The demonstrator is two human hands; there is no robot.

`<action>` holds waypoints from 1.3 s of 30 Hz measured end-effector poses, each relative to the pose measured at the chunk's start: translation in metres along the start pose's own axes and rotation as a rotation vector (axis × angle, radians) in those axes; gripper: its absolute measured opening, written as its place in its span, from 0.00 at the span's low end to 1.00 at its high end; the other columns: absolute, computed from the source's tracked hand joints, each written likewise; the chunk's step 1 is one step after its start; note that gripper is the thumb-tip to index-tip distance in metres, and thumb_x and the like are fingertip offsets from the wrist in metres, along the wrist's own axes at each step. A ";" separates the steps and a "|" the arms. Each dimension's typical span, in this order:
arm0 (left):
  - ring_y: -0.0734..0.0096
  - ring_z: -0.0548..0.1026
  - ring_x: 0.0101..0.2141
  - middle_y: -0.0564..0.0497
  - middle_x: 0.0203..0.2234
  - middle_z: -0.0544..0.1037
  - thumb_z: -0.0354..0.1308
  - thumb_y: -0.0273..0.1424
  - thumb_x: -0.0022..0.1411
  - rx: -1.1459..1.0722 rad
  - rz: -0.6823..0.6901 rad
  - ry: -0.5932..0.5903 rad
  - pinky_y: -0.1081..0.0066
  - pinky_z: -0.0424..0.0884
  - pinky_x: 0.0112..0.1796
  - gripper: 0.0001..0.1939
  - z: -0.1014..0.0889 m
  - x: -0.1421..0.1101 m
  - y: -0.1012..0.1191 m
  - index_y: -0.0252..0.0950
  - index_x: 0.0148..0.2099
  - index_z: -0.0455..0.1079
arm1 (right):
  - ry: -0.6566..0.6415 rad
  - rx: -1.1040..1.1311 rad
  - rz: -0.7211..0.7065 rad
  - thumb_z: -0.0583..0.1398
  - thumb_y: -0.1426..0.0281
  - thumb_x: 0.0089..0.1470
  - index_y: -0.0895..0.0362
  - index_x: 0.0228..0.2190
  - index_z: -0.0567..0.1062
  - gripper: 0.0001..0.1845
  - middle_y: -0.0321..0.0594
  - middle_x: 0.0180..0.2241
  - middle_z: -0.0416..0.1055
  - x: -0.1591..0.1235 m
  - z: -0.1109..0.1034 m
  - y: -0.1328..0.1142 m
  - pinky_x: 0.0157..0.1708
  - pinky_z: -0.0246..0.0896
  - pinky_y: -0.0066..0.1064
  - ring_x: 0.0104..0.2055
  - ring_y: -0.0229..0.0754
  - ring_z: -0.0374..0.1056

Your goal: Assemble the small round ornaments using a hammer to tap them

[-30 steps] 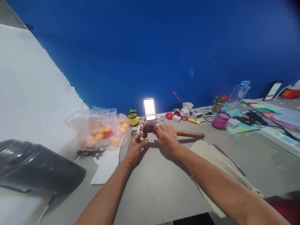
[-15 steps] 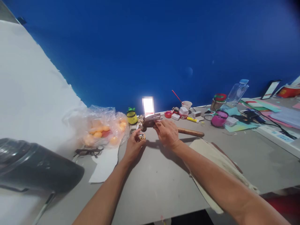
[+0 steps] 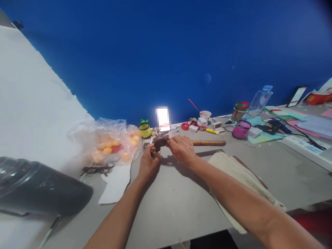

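Observation:
My right hand (image 3: 182, 148) is wrapped round a claw hammer (image 3: 209, 143) close to its dark metal head, and the wooden handle sticks out to the right. The hammer's head is over a shiny gold openwork ball (image 3: 156, 153), seemingly touching its top. My left hand (image 3: 147, 163) has its fingers closed round that ball at the table. Part of the ball is hidden by the hammer and the fingers. More small gold pieces show just behind, partly covered.
Left of my hands lies a clear plastic bag (image 3: 114, 138) of orange fruit, with glasses (image 3: 98, 169) and a dark bottle (image 3: 46, 186) nearby. A beige cloth (image 3: 230, 183) lies right. Behind stand a yellow pot (image 3: 145, 130), a paper cup (image 3: 205, 115) and a pink container (image 3: 241, 129).
The hammer's head has tipped and come down onto the gold ball, and its handle now lies more level. My left hand still holds the ball in about the same place.

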State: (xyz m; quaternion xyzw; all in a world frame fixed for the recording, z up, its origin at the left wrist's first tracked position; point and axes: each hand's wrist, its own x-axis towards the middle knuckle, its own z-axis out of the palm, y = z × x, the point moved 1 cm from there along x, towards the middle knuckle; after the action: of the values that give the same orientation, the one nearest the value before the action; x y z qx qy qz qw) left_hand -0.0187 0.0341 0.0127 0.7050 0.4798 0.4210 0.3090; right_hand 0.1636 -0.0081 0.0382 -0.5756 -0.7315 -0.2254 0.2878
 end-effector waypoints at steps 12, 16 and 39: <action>0.62 0.73 0.38 0.51 0.36 0.76 0.64 0.24 0.48 -0.002 0.052 0.046 0.66 0.67 0.42 0.14 -0.002 0.000 0.001 0.40 0.39 0.73 | 0.042 0.014 0.067 0.53 0.65 0.73 0.55 0.50 0.79 0.16 0.44 0.36 0.77 0.002 -0.003 0.002 0.38 0.49 0.38 0.38 0.47 0.67; 0.66 0.71 0.32 0.53 0.29 0.73 0.63 0.25 0.49 -0.045 0.017 0.022 0.68 0.67 0.37 0.08 0.000 0.001 -0.001 0.38 0.34 0.72 | 0.025 0.018 0.012 0.53 0.66 0.73 0.55 0.50 0.79 0.15 0.43 0.34 0.76 -0.001 0.000 -0.002 0.37 0.49 0.38 0.37 0.46 0.66; 0.84 0.57 0.18 0.55 0.24 0.70 0.71 0.42 0.53 -0.779 -0.378 -0.303 0.79 0.49 0.19 0.18 0.003 -0.006 0.010 0.34 0.33 0.71 | -0.386 -0.097 0.395 0.64 0.64 0.64 0.58 0.49 0.77 0.15 0.54 0.50 0.74 -0.004 0.027 0.040 0.47 0.59 0.42 0.55 0.56 0.66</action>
State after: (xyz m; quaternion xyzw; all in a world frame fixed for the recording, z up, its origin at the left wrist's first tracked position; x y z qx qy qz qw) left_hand -0.0128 0.0252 0.0182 0.4900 0.3552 0.3986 0.6891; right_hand 0.1990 0.0160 0.0159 -0.7525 -0.6347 -0.0856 0.1536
